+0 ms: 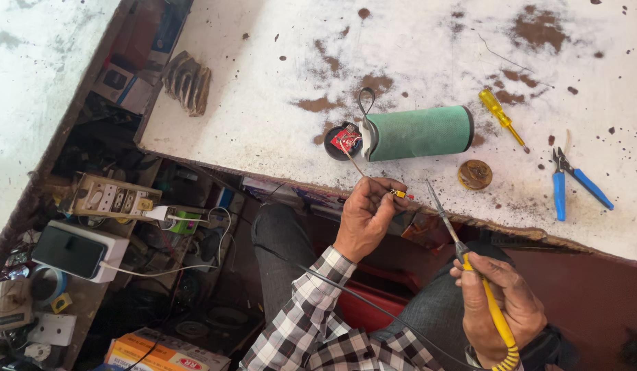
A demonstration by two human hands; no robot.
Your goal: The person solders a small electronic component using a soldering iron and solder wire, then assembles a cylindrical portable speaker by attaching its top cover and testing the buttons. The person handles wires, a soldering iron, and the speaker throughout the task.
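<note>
My left hand (364, 214) pinches a small yellow and red part (399, 194) on thin wires (353, 161) that run up to a red circuit board (345, 138). That board hangs out of the open end of a green cylindrical speaker (418, 133) lying on its side on the white worktable (277, 69). My right hand (502, 306) grips a yellow-handled soldering iron (492, 308). Its thin metal tip (440, 209) points up toward the part, a short way to the right of it.
On the table lie a small yellow screwdriver (498, 116), blue-handled pliers (569, 181) and a round brown tin (475, 174). Left of my knees are a switch board (112, 198), a phone on a white box (74, 251), cables and clutter.
</note>
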